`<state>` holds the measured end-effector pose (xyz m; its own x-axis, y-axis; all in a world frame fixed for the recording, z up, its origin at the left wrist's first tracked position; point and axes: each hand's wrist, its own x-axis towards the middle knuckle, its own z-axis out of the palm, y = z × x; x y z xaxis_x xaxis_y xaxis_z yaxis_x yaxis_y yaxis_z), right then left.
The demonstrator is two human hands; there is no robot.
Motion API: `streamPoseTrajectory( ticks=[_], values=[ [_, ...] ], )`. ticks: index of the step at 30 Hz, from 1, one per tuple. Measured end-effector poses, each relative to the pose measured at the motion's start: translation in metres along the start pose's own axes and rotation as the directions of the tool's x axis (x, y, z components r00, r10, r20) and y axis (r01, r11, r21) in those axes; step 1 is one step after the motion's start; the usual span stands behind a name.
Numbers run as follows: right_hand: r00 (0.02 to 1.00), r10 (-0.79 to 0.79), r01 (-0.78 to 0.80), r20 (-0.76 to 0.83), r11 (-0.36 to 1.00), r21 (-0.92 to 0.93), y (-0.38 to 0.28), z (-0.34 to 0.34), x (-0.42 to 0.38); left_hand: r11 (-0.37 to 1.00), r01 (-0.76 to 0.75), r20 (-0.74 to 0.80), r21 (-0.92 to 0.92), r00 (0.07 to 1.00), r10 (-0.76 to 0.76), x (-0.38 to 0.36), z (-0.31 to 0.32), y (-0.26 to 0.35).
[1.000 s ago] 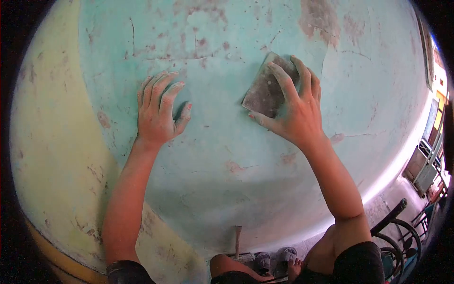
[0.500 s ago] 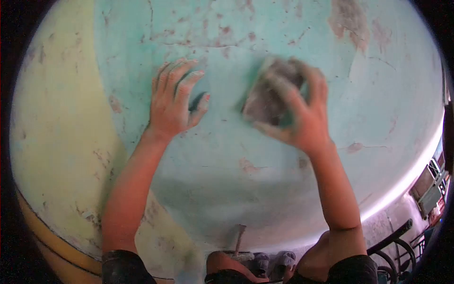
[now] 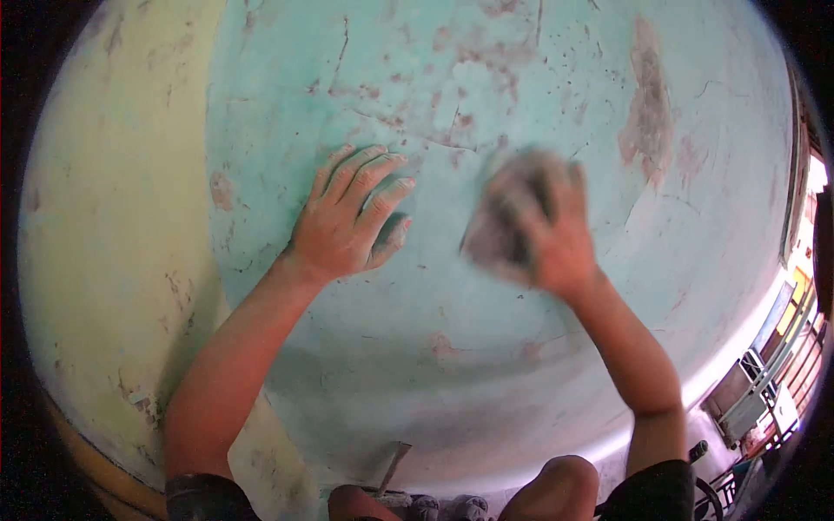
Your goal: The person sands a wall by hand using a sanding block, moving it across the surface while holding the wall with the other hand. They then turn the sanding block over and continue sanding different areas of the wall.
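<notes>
A worn wall, painted pale green (image 3: 391, 304) with a yellow part (image 3: 113, 217) at the left, fills most of the view. My left hand (image 3: 352, 213) rests on the green paint with its fingers apart and holds nothing. To its right, my right hand (image 3: 552, 221) grips a dark grey, flat block (image 3: 499, 226) against the wall. Motion blurs that hand and the block's edges. Whitish dust covers the fingertips of my left hand.
A brown bare patch (image 3: 647, 108) and cracks mark the upper wall. At the bottom, a thin upright handle (image 3: 394, 467) stands near my knees and feet. Metal furniture (image 3: 738, 399) and a barred opening (image 3: 804, 369) lie at the far right.
The view has shifted, so the wall marks sit lower. My right hand, still holding the block, is blurred in a slightly different pose; my left hand keeps its spread fingers on the wall.
</notes>
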<state>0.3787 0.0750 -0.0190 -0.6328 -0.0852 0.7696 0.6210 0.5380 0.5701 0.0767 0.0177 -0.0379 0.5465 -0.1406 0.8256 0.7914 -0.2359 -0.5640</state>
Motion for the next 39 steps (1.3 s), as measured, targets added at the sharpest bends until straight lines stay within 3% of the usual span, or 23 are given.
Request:
streamPoseTrajectory(
  ticks=[1, 2, 4, 6, 8, 10, 12, 14, 16, 17, 18, 20, 21, 24, 26, 28, 30, 32, 33, 34, 36, 38, 39],
  values=[
    [0.972, -0.218, 0.22, 0.091, 0.975, -0.015, -0.007, -0.006, 0.003, 1.0, 0.001, 0.025, 0.0, 1.0, -0.001, -0.001, 0.0, 0.0],
    [0.971, -0.225, 0.228, 0.081, 0.973, -0.023, 0.001, -0.008, 0.009, 1.0, 0.001, 0.046, 0.004, 0.999, -0.001, -0.002, -0.001, -0.001],
    [0.974, -0.202, 0.199, 0.099, 0.979, 0.042, 0.034, -0.018, 0.026, 1.0, -0.001, 0.022, 0.004, 1.0, 0.001, -0.002, -0.001, -0.001],
    [0.983, 0.048, -0.04, -0.178, 0.998, 0.051, 0.053, -0.034, 0.061, 1.0, 0.002, -0.005, -0.015, 1.0, -0.002, -0.001, 0.001, 0.0],
    [0.976, 0.056, -0.064, -0.208, 0.997, -0.031, 0.053, -0.035, 0.068, 1.0, 0.009, 0.009, -0.008, 1.0, -0.008, -0.002, 0.0, 0.0],
    [0.983, -0.183, 0.183, -0.007, 0.983, 0.023, 0.039, -0.02, 0.05, 1.0, 0.008, 0.008, -0.016, 1.0, -0.008, -0.001, -0.001, 0.002],
    [0.809, -0.543, 0.55, 0.227, 0.834, 0.033, 0.021, -0.029, 0.041, 1.0, 0.012, 0.003, 0.001, 1.0, -0.012, -0.002, 0.0, 0.001],
    [0.808, -0.551, 0.481, 0.208, 0.822, 0.305, 0.053, -0.034, 0.073, 1.0, 0.002, -0.004, -0.021, 1.0, -0.002, -0.003, 0.002, 0.0],
    [0.994, -0.09, 0.092, -0.063, 0.995, 0.027, 0.076, -0.038, 0.093, 1.0, 0.0, -0.024, -0.02, 1.0, -0.001, -0.005, 0.001, -0.001],
    [0.969, 0.077, -0.06, -0.234, 0.995, 0.076, 0.079, -0.038, 0.103, 0.999, -0.002, -0.032, -0.034, 0.999, 0.001, -0.004, 0.002, 0.0],
    [0.97, 0.076, -0.062, -0.23, 0.996, 0.067, 0.073, -0.038, 0.104, 0.999, -0.002, -0.039, -0.041, 0.999, 0.0, -0.003, 0.003, 0.001],
    [0.986, -0.001, 0.009, -0.166, 0.999, 0.049, 0.059, -0.031, 0.098, 1.0, 0.015, -0.041, -0.027, 0.999, -0.016, -0.004, 0.001, 0.0],
    [0.985, -0.161, 0.159, -0.064, 0.987, -0.028, 0.049, -0.022, 0.085, 1.0, 0.013, -0.038, -0.022, 0.999, -0.014, -0.004, 0.0, 0.0],
    [0.798, -0.58, 0.572, 0.165, 0.814, 0.1, 0.018, -0.033, 0.067, 0.998, 0.04, -0.043, -0.04, 0.998, -0.041, -0.003, 0.002, -0.002],
    [0.847, -0.512, 0.497, 0.146, 0.858, 0.128, 0.066, -0.023, 0.08, 0.999, -0.001, -0.066, -0.043, 0.998, -0.002, -0.006, 0.005, 0.0],
    [0.983, -0.073, 0.091, -0.17, 0.991, 0.101, 0.071, -0.035, 0.104, 0.999, -0.002, -0.049, -0.045, 0.999, 0.0, -0.005, 0.002, -0.001],
    [0.952, 0.118, -0.1, -0.283, 0.992, 0.078, 0.072, -0.036, 0.118, 0.998, -0.008, -0.036, -0.055, 0.999, 0.007, -0.005, 0.004, 0.001],
    [0.994, 0.041, -0.039, -0.105, 0.999, 0.017, 0.053, -0.032, 0.106, 0.998, 0.009, -0.058, -0.055, 0.998, -0.012, -0.006, 0.004, 0.0],
    [0.983, -0.169, 0.174, 0.064, 0.981, -0.081, 0.041, -0.03, 0.099, 0.999, 0.001, -0.057, -0.051, 0.998, -0.004, -0.007, 0.003, -0.001],
    [0.874, -0.447, 0.459, 0.188, 0.888, -0.023, 0.034, -0.03, 0.089, 0.998, -0.014, -0.039, -0.065, 0.999, 0.012, -0.008, 0.004, 0.0],
    [0.756, -0.599, 0.59, 0.265, 0.798, 0.119, 0.024, -0.04, 0.085, 0.998, -0.026, -0.028, -0.049, 0.999, 0.024, -0.008, 0.005, -0.002],
    [0.913, -0.374, 0.375, 0.166, 0.927, 0.023, 0.065, -0.034, 0.106, 0.996, -0.05, -0.051, -0.072, 0.998, 0.047, -0.009, 0.008, 0.001],
    [0.995, -0.086, 0.087, -0.041, 0.996, 0.012, 0.068, -0.039, 0.116, 0.996, -0.047, -0.053, -0.071, 0.998, 0.044, -0.008, 0.007, 0.0]
  ],
)
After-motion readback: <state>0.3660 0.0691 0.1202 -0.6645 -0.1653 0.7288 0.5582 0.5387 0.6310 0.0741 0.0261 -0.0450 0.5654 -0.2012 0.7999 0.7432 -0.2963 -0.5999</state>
